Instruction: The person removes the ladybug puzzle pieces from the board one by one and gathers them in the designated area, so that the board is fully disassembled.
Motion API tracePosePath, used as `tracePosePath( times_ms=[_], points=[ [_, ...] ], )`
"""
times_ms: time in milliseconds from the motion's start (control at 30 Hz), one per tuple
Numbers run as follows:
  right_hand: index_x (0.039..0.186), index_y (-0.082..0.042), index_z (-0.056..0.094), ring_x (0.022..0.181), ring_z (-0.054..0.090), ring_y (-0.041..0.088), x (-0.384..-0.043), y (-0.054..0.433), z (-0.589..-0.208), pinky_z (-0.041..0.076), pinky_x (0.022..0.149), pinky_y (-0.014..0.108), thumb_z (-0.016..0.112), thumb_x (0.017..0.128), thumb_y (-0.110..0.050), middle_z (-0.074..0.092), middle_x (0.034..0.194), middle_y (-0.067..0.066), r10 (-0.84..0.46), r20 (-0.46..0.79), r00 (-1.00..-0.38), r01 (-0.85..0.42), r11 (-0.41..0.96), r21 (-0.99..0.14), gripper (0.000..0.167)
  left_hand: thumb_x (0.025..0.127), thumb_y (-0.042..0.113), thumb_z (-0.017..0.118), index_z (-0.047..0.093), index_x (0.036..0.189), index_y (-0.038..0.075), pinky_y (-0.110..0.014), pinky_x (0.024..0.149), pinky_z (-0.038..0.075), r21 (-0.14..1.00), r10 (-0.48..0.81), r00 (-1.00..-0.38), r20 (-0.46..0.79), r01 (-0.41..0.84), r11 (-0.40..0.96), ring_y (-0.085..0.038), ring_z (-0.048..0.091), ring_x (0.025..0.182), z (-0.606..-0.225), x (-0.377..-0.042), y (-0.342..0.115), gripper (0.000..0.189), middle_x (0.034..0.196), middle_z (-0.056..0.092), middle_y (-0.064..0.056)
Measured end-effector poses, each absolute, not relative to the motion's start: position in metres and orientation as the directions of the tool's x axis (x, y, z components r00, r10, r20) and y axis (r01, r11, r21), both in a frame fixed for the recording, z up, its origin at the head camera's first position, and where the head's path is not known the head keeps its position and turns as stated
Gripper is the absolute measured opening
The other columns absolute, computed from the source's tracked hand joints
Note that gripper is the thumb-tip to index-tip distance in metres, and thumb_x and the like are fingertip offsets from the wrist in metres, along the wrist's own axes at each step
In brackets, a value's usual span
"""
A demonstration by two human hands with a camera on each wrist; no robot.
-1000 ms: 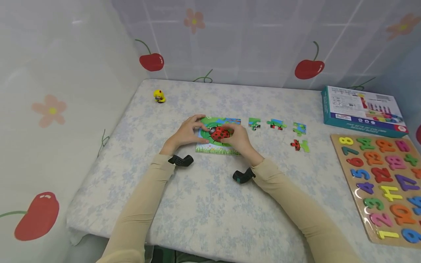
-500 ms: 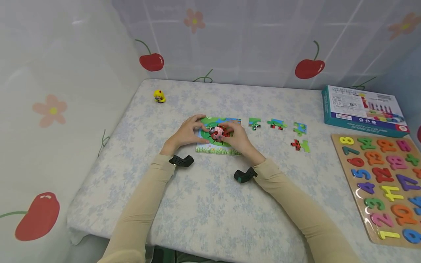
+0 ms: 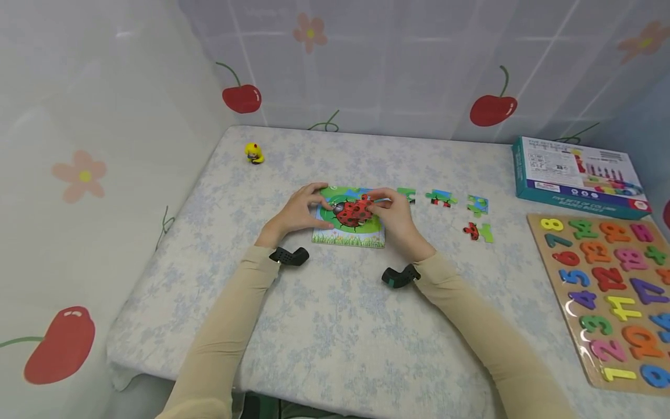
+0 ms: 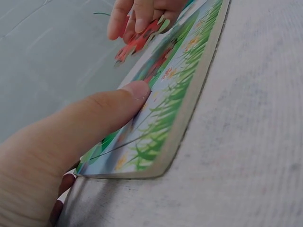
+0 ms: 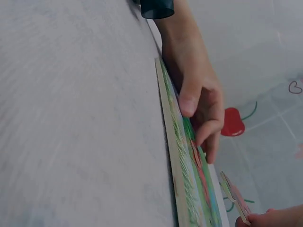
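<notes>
A ladybug jigsaw board (image 3: 348, 239) with a grassy lower border lies flat on the table. My left hand (image 3: 293, 212) holds its left side, the thumb (image 4: 106, 106) on the printed face and other fingers at the edge. Over the board's right half, my right hand (image 3: 402, 224) pinches a red, black-spotted jigsaw piece (image 3: 362, 208) between thumb and fingers. That piece is tilted and raised above the board in the left wrist view, with a bit of green on it. Part of the ladybug picture is hidden beneath it.
Loose jigsaw pieces lie right of the board: a blue-green one (image 3: 478, 205), a red-and-green one (image 3: 478, 231) and others. A number board (image 3: 544, 302) and a boxed toy (image 3: 581, 174) occupy the right side. A small yellow figurine (image 3: 253, 153) stands back left.
My right hand has drawn to the right with the spotted jigsaw piece, now lifted and tilted off the ladybug. It partly covers the nearest loose piece. My left hand has stayed put.
</notes>
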State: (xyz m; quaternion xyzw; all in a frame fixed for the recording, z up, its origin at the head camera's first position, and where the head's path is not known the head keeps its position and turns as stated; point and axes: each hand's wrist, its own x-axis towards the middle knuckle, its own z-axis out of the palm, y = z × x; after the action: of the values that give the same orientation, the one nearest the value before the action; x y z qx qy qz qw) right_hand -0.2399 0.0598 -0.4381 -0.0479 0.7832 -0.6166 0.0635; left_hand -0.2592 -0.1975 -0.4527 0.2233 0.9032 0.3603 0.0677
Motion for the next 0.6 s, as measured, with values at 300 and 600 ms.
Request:
tracePosePath(
  times_ms=[300, 600],
  points=[
    [0.123, 0.001, 0.059, 0.083, 0.058, -0.003, -0.225, 0.131, -0.428, 0.053, 0.076, 0.023, 0.063, 0.09, -0.004, 0.058, 0.118, 0.011, 0.011, -0.09, -0.996, 0.089, 0.318, -0.944, 0.034, 0.069, 0.038, 0.085, 0.071, 0.093, 0.021, -0.052, 0.12, 0.01, 0.679, 0.45, -0.892, 0.035, 0.351, 0.644, -0.026, 0.023, 0.145, -0.452, -0.258, -0.195, 0.032, 0.154, 0.032, -0.001],
    [0.124, 0.002, 0.059, 0.077, 0.054, -0.008, -0.213, 0.186, -0.427, 0.049, 0.067, 0.012, 0.058, 0.092, -0.001, 0.059, 0.118, 0.018, 0.12, -0.083, -0.989, 0.129, 0.454, -0.882, 0.033, 0.068, 0.04, 0.086, 0.071, 0.093, 0.023, -0.054, 0.119, 0.01, 0.685, 0.455, -0.889, 0.053, 0.364, 0.631, -0.026, 0.02, 0.146, -0.456, -0.26, -0.197, 0.034, 0.154, 0.032, 0.001]
  ],
)
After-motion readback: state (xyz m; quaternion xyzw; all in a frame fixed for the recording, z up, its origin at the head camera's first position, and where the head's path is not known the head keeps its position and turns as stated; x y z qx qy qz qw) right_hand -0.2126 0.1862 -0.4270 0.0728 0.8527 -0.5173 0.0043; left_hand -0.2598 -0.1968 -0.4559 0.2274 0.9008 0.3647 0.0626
